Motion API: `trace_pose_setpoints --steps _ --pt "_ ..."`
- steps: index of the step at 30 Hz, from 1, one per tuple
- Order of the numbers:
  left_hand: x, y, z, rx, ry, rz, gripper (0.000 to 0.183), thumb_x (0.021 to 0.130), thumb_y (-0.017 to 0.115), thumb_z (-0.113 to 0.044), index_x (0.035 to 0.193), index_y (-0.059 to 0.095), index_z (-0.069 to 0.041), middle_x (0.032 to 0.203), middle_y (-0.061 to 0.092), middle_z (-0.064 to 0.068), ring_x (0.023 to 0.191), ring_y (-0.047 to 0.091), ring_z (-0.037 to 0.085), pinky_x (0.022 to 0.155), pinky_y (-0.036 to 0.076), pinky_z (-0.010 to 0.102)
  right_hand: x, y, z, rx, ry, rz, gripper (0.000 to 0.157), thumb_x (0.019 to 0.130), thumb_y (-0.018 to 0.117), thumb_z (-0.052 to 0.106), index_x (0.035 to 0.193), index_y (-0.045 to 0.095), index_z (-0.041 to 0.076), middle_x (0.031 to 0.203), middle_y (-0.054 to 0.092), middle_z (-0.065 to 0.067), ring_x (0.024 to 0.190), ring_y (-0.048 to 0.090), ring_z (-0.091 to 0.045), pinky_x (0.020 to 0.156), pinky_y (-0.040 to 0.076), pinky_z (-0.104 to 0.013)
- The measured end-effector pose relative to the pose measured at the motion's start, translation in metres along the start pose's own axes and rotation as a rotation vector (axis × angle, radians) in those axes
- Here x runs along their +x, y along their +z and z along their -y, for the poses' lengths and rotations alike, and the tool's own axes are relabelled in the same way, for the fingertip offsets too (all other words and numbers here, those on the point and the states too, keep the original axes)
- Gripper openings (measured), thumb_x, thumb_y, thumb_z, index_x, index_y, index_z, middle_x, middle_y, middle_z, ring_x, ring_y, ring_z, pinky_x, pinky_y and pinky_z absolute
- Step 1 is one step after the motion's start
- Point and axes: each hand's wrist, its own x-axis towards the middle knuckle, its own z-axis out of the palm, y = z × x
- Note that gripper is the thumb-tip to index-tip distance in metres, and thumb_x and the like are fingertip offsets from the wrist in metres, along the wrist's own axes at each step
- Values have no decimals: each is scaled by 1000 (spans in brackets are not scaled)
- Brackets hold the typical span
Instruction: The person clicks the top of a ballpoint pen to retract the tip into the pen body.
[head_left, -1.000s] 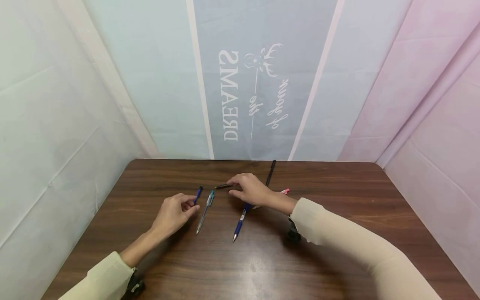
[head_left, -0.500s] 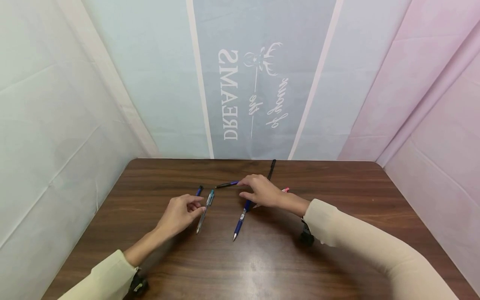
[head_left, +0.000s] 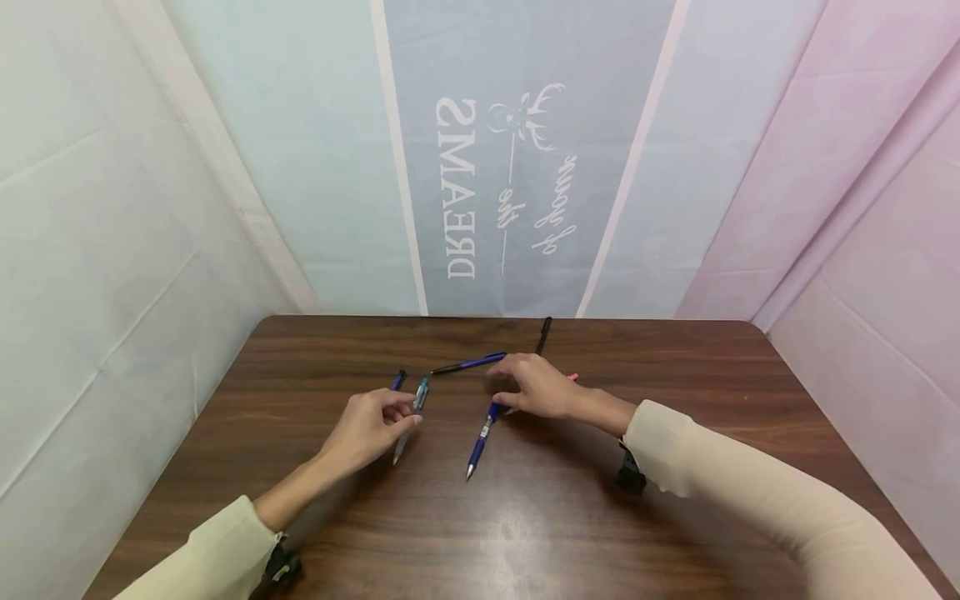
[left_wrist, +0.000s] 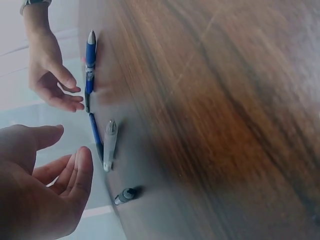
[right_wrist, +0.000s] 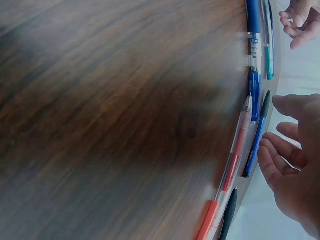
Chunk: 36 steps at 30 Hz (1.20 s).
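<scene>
My left hand hovers over the clear pen with a teal top, its thumb and fingers apart in the left wrist view and holding nothing. Just behind its fingertips shows the end of a blue pen. My right hand hangs loosely curved above the other pens, gripping none of them. Beyond its fingers lies a blue-and-black pen. A blue pen with a silver tip points toward me. The right hand partly covers a clear-and-red pen and a black pen.
All the pens lie on a brown wood-grain table. Pale fabric with printed lettering hangs at its far edge, and plain fabric walls stand on both sides. Dark devices are strapped at both wrists.
My right hand has moved right and slightly toward me, uncovering more of the blue-and-black pen. My left hand has shifted right from the blue pen to over the teal-topped one.
</scene>
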Motion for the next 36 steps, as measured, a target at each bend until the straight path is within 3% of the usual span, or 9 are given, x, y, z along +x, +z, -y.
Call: trace_pose_setpoints --steps 9,23,36 --pt "5 8 -10 -43 12 60 33 91 84 -9 116 74 10 88 74 4 77 68 8 69 60 20 -7 3 -6 0 39 4 40 95 81 17 130 71 0 124 74 -14 114 71 -26 94 61 -41" --pt "11 31 -28 4 67 176 42 89 87 -15 120 73 10 91 74 5 76 67 8 66 56 19 -8 8 -7 24 48 -8 36 95 82 17 125 73 0 114 76 -10 101 71 -20 87 61 -35" --pt "17 54 -35 -14 -4 276 51 85 92 -22 120 73 9 91 72 4 74 65 6 65 56 20 -10 16 -9 93 66 -48 32 93 84 14 121 75 1 111 77 -8 98 73 -18 86 62 -32"
